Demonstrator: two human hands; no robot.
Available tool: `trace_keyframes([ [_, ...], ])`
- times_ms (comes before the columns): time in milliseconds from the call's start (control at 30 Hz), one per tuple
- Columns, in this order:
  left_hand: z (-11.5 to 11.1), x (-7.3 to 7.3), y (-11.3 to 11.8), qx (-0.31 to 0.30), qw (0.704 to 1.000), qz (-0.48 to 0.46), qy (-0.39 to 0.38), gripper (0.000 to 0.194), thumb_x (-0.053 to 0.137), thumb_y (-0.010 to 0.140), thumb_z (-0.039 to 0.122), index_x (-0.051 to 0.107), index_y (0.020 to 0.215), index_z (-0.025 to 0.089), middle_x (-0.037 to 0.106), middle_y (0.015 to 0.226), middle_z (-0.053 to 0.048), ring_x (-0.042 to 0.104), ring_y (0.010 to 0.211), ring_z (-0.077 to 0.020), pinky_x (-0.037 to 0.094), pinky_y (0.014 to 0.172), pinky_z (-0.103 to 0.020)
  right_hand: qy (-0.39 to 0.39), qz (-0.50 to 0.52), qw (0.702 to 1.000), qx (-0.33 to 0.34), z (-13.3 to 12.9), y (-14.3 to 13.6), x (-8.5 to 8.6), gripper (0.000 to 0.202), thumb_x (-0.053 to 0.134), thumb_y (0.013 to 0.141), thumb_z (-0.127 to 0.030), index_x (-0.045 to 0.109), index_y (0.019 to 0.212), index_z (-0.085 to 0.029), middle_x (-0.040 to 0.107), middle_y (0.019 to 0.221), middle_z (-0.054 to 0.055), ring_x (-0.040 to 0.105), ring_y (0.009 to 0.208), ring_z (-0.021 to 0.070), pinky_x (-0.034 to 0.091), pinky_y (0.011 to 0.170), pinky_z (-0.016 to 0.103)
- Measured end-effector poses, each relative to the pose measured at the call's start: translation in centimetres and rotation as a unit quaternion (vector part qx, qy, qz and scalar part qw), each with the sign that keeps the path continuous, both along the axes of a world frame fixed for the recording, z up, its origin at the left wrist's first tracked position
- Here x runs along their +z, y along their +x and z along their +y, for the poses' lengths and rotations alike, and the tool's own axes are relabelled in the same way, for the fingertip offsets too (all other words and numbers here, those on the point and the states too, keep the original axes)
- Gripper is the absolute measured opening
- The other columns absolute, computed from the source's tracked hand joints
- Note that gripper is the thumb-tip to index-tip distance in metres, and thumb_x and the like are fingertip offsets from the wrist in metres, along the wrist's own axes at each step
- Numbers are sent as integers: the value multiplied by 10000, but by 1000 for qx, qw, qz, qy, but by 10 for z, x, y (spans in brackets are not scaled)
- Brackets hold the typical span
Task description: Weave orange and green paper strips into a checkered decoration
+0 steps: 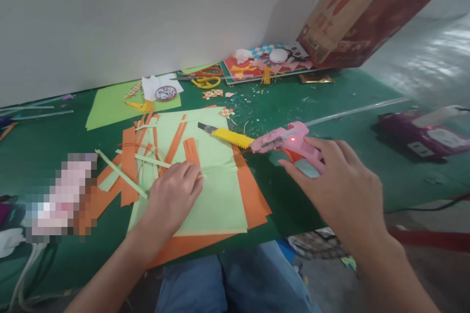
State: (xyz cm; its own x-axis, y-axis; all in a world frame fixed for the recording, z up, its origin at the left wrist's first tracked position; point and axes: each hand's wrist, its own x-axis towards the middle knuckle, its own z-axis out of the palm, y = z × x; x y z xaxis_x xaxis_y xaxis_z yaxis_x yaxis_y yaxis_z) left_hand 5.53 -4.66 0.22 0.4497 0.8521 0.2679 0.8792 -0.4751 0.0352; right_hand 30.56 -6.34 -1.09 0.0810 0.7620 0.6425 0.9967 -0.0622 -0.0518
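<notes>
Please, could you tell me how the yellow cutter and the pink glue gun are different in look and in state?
The cutter is yellow, straight and slim; the glue gun is pink and bulkier, with an angled handle.
The cutter lies partly over the pale green paper, with no hand on it; the glue gun has the right hand at its handle.
The glue gun shows a red light; the cutter shows none.

Looks out from the person's head, forward and steeply down onto the bench (352,166). Stands close above the left hand (176,190) and right hand (343,181), near enough to take in both forearms from the lower edge. Reaches back to the lap (223,279) at the bottom and out to the pale upright panel (110,19) at the top. Shows the foot of that panel on a slant, rising rightward.
</notes>
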Motion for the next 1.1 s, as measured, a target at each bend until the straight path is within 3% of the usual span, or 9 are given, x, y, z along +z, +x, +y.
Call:
trace_keyframes([
  [133, -1, 0, 1, 3, 1000, 6, 11, 133, 508, 860, 167, 601, 766, 177, 662, 794, -22, 614, 732, -171, 428, 598, -272, -7, 7, 1000, -3, -1, 0, 0, 498, 354, 853, -611, 577, 948, -176, 625, 765, 49, 557, 552, 173, 333, 429, 247],
  [333, -1, -1, 1, 6, 1000, 22, 11, 141, 488, 869, 193, 615, 810, 174, 672, 841, -41, 619, 758, -177, 445, 610, -276, -61, 35, 997, -18, -4, -1, 5, 363, 550, 807, -476, 586, 983, -160, 639, 824, 77, 582, 614, 190, 342, 470, 261],
  [567, -3, 0, 3, 7, 999, 30, 26, 157, 482, 874, 174, 619, 798, 170, 680, 842, -46, 625, 747, -181, 436, 571, -278, -104, 90, 990, -18, -5, 0, 8, 384, 428, 851, -502, 563, 1017, -183, 620, 871, 108, 570, 646, 223, 330, 496, 289],
  [767, -3, 0, -9, -25, 999, -39, -26, 150, 444, 907, 206, 593, 905, 186, 685, 929, -31, 628, 884, -180, 469, 741, -283, -100, 111, 987, -63, 0, 15, 6, 388, 548, 787, -509, 593, 972, -171, 645, 879, 113, 575, 679, 218, 336, 522, 286],
  [933, -10, 0, -14, 77, 996, -41, 18, 200, 494, 889, 319, 557, 1008, 170, 667, 971, -93, 604, 943, -245, 481, 778, -348, -141, 116, 977, -108, 10, 22, 3, 364, 544, 794, -476, 597, 962, -158, 641, 908, 135, 531, 620, 199, 306, 512, 283],
  [1100, -11, 2, -2, 108, 993, -25, -36, 231, 564, 847, 286, 536, 1044, 170, 659, 999, -106, 579, 990, -269, 474, 832, -397, -183, 99, 971, -116, 13, 16, 1, 376, 529, 811, -465, 585, 1003, -146, 630, 938, 150, 521, 623, 202, 303, 507, 284],
])
